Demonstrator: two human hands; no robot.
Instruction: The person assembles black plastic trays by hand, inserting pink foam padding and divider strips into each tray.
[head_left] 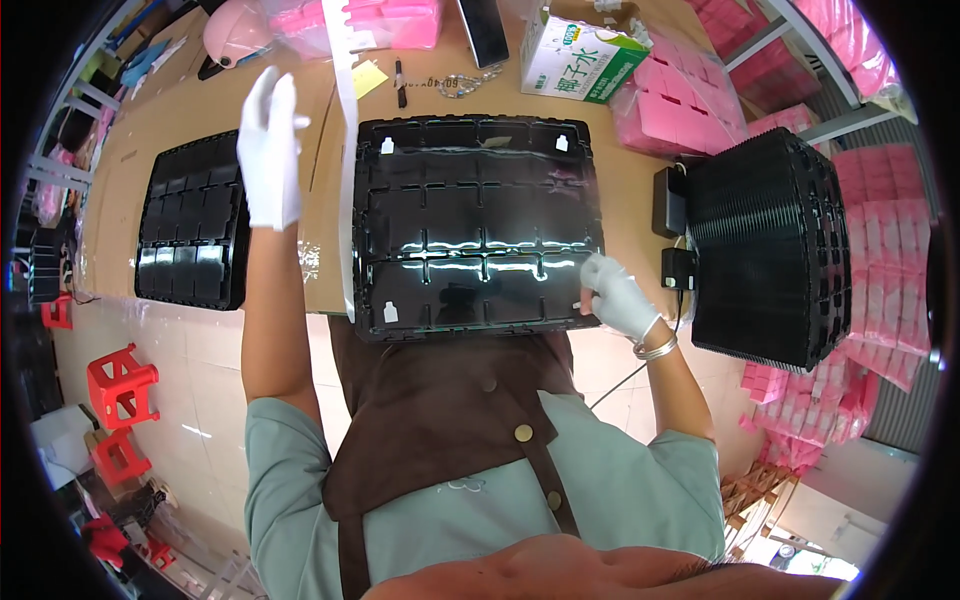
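A black plastic tray [450, 215] with molded compartments lies on the cardboard-covered table before me. Small white bottle-shaped stickers [390, 312] show at three of its corners. My right hand [622, 300], in a white glove, is at the tray's near right corner with its fingers curled together. Something small and white shows at the fingertips, too small to name. Left of the tray, my white-gloved left hand [270, 160] is raised over the table, fingers stretched away from me and holding nothing visible. Between that hand and the tray runs a long white strip [343, 120].
A second stack of black trays [195, 220] sits at left, and a tall stack [770, 250] at right beside black adapters [670, 200] with a cable. Across the back are a phone [483, 32], a marker [401, 84], a carton [580, 55] and pink packs [680, 95].
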